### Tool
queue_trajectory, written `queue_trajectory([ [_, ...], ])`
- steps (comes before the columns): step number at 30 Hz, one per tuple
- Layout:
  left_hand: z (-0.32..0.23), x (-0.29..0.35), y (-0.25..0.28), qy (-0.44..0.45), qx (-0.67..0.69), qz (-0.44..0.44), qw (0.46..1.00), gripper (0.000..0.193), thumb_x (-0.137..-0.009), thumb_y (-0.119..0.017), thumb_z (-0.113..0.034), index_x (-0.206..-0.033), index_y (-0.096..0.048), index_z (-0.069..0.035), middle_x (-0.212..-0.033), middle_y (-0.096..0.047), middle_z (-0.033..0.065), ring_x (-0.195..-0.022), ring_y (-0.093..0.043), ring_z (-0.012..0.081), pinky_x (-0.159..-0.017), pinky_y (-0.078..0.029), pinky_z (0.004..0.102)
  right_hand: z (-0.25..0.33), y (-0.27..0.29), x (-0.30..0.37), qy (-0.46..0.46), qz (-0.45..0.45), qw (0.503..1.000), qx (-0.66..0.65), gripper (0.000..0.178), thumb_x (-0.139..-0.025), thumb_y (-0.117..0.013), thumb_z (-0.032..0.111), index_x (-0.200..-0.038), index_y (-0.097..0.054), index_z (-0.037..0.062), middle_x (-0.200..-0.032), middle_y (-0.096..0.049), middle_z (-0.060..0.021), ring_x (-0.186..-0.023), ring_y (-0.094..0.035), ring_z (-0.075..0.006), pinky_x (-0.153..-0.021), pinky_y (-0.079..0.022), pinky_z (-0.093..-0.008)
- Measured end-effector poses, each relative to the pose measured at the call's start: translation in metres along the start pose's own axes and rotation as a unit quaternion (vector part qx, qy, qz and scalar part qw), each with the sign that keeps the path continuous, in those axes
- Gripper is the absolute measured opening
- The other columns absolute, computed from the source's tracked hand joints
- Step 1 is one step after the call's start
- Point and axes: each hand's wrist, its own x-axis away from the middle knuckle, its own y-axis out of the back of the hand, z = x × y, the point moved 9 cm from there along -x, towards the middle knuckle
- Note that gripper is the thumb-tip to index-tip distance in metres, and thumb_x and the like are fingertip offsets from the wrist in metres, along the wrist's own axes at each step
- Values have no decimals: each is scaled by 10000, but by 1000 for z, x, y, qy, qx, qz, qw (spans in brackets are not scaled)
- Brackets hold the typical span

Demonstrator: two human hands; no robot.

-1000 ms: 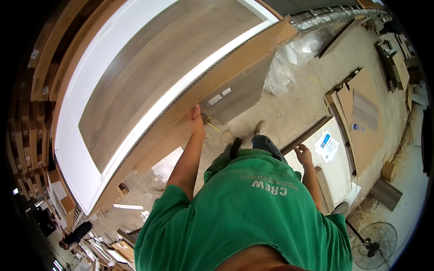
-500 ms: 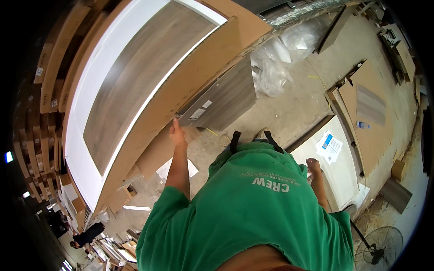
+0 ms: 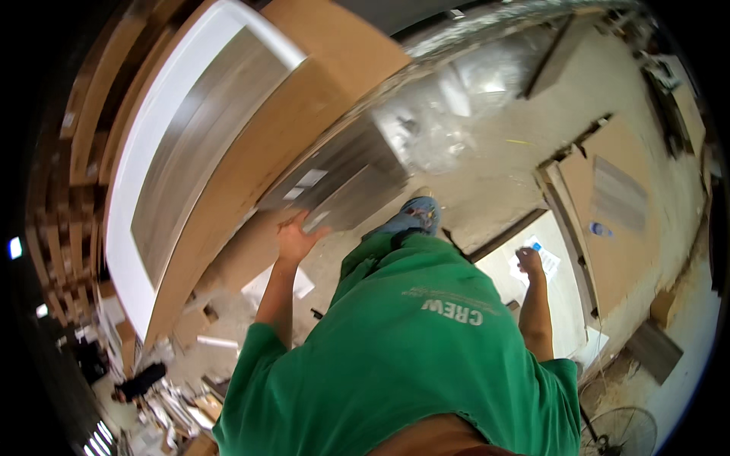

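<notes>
My left hand, fingers spread and holding nothing, is beside the near edge of the grey wood-grain panels that lean below the cardboard. My right hand is curled closed above a pale flat panel with a printed paper sheet on it. What the right hand holds, if anything, is hidden. To the left stands a large cardboard carton, with a white-framed grey wood-grain panel along its top.
Crumpled clear plastic lies on the floor ahead. On the right are flat cardboard and a standing fan. Stacked brown cartons line the far left, and another person is in the lower left background.
My left hand has come away from the carton's edge and its fingers have spread. My right hand has moved forward over the pale panel. One foot has stepped forward.
</notes>
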Motion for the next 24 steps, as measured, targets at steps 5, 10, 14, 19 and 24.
queue_trajectory([
  [5, -17, -24, -86, 31, -56, 210, 976, 406, -796, -548, -436, -950, -602, -65, -800, -629, 182, -760, -609, 353, -651, -481, 443, 142, 104, -48, 176, -67, 980, 62, 291, -760, -600, 284, -918, -646, 44, -922, -635, -179, -890, -604, -325, -765, -477, -381],
  [10, -41, -38, -101, 37, -64, 288, 955, 428, -859, -451, -430, -777, -625, -47, -727, -624, 167, -703, -605, 346, -692, -449, 481, 254, 237, -103, 264, -210, 940, 44, 248, -758, -599, 255, -875, -655, 43, -861, -645, -163, -824, -623, -301, -724, -486, -386],
  [14, -103, -75, -102, 6, -103, 360, 927, 370, -866, -443, -364, -760, -639, -69, -721, -635, 129, -682, -611, 311, -708, -426, 447, 316, 340, -161, 254, -201, 937, 132, 216, -761, -603, 244, -824, -654, 44, -794, -635, -173, -766, -615, -335, -690, -491, -398],
  [19, -183, -143, -93, -17, -78, 335, 939, 312, -830, -500, -328, -685, -628, -83, -642, -617, 113, -618, -604, 292, -671, -430, 441, 399, 453, -205, 233, -252, 915, 211, 369, -772, -619, 391, -774, -642, 23, -773, -622, -200, -736, -603, -353, -663, -482, -413],
  [24, -279, -214, -76, -60, -48, 319, 945, 231, -786, -574, -293, -673, -639, -103, -583, -590, 114, -571, -578, 318, -613, -440, 426, 457, 523, -275, 254, -238, 937, 8, 381, -775, -641, 383, -811, -643, 4, -749, -642, -110, -645, -606, -183, -569, -489, -314],
])
